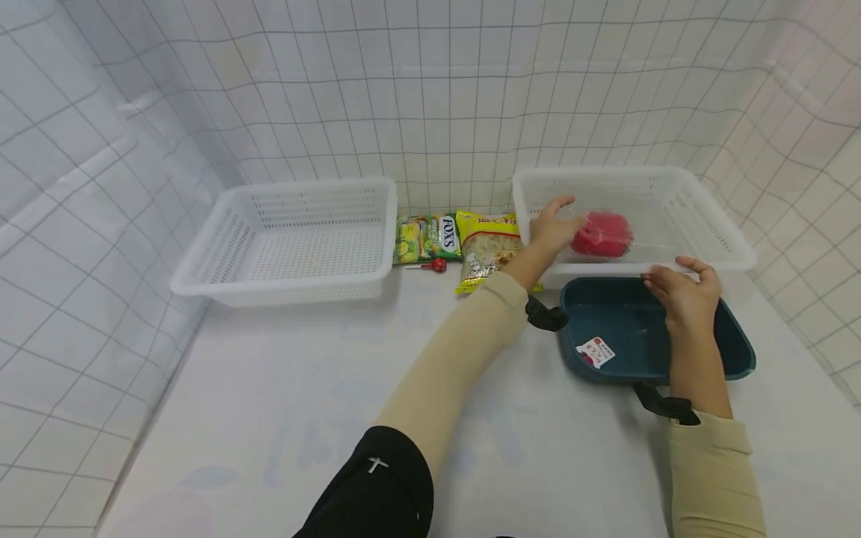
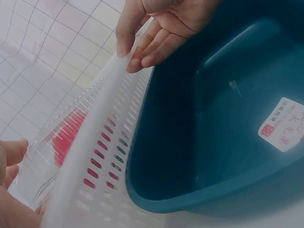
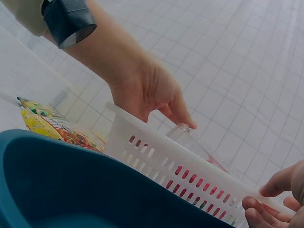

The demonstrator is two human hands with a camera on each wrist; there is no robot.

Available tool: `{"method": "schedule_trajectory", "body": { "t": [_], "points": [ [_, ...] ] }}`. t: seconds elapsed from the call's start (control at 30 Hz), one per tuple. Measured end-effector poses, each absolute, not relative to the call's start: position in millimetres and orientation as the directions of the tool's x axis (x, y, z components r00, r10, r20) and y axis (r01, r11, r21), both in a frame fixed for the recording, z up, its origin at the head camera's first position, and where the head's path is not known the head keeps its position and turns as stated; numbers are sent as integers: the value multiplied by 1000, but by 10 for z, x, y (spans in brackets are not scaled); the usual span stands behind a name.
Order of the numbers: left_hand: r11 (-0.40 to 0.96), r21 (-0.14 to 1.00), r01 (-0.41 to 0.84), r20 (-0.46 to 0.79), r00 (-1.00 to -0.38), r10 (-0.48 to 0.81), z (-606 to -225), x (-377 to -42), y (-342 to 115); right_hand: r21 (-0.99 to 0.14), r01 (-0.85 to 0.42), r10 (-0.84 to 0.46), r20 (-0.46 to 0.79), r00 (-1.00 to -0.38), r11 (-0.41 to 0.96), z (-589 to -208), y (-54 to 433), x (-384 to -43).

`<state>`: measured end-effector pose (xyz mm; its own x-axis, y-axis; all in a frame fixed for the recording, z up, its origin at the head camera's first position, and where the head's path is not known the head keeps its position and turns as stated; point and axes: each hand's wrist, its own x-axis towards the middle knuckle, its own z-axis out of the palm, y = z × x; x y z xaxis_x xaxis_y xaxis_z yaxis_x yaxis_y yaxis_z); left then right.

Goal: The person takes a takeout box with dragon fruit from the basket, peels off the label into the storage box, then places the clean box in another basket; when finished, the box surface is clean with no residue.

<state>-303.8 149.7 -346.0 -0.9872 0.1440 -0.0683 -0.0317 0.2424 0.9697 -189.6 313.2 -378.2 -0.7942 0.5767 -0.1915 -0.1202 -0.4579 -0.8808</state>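
In the head view, a clear plastic box with red contents point(image 1: 603, 235) sits in the right white basket point(image 1: 723, 239). My left hand point(image 1: 553, 230) reaches over the basket's near left side and grips the box's left end. In the right wrist view, a left fingertip point(image 3: 191, 124) lies on the upper edge of the box. My right hand point(image 1: 689, 295) pinches the basket's near rim, thumb on one side and fingers on the other, as the left wrist view shows. Right below that hand, against the basket's front, stands a dark teal tub point(image 1: 628, 329) with a white label point(image 1: 595, 352) inside.
Left of the right basket lie a yellow snack bag point(image 1: 489, 243), a green FOX'S bag point(image 1: 427, 237) and a small red object with a thin stem point(image 1: 437, 265). A second white basket point(image 1: 289, 288) stands farther left. Grid-patterned curtains point(image 1: 457, 97) enclose the white table point(image 1: 282, 418).
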Motion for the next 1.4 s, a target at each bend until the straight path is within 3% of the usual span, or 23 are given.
{"method": "schedule_trajectory", "body": {
  "t": [0.43,0.93,1.23,1.4],
  "points": [
    [64,980,-188,-195,-972,134,-3494,-3107,1520,-888,-104,578,-199,-791,-447,-3795,3139,-1913],
    [58,975,-217,-223,-965,140,-3475,-3120,1526,-875,-125,569,-189,-800,-467,-3799,3137,-1911],
    [56,985,-163,-171,-966,193,-3465,-3084,1467,-885,-113,581,-196,-790,-452,-3788,3145,-1916],
    [72,995,-63,-75,-981,176,-3483,-3053,1406,-887,-99,576,-204,-791,-451,-3787,3141,-1918]
  ]
}}
